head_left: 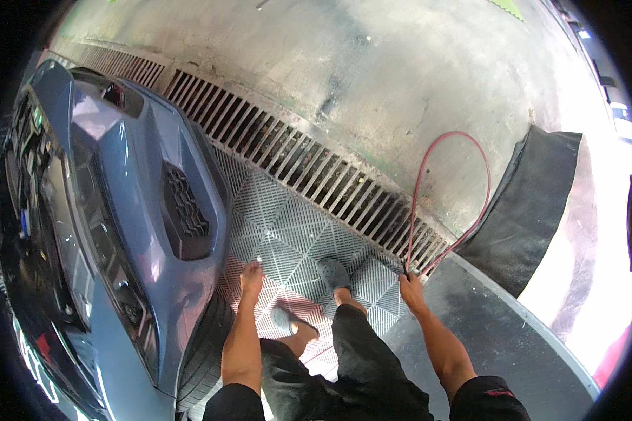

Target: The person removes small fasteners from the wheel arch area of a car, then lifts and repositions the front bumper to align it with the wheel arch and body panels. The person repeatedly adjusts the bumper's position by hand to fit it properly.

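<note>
Across the concrete floor [379,84] runs a slatted drain [281,147], dark and littered between its bars, with a blue car [147,161] at the left and patterned floor tiles [281,217] between. A thin red hose [488,175] loops over floor and drain to the right hand [411,290], whose grip is closed on it; the left hand [251,281], near the car, has a small white thing [259,259] at its fingertips, though whether its grip is closed I cannot tell.
</note>
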`<state>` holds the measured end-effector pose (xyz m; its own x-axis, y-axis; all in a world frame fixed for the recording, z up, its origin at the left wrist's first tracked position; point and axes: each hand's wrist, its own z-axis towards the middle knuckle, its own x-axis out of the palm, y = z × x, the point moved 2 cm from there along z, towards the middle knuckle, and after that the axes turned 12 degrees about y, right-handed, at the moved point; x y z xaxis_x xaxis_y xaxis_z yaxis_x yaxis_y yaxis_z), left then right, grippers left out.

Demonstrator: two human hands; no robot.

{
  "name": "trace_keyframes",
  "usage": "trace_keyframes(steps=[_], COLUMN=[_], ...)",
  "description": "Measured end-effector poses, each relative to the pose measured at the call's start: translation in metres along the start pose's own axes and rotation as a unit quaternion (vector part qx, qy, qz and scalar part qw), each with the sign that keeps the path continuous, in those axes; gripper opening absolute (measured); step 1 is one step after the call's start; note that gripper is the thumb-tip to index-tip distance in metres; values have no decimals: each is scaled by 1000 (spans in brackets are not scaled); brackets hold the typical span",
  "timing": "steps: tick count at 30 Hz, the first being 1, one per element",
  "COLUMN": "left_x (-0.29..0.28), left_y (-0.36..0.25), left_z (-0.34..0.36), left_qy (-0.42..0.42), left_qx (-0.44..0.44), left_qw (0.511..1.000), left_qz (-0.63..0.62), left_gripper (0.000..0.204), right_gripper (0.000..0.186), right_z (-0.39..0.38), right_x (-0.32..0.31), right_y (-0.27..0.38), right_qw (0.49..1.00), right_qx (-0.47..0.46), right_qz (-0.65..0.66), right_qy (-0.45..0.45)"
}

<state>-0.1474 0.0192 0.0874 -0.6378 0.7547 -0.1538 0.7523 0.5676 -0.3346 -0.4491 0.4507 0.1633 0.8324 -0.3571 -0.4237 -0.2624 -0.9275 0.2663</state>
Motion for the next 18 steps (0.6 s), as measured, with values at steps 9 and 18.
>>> trace_keyframes(steps=[9,18], left_x=[27,92], left_y=[-111,-328], left_z=[60,269], left_qy=[7,-96], left_qx=[100,109], left_qw=[981,954], left_qz=[164,264], left_gripper=[35,66], right_gripper=[64,34], right_z=[63,389], right_x=[-83,-179], right_y=[137,379], right_qw=[994,918], right_qx=[6,-289], right_qz=[-110,-268], right_qy=[-14,-48])
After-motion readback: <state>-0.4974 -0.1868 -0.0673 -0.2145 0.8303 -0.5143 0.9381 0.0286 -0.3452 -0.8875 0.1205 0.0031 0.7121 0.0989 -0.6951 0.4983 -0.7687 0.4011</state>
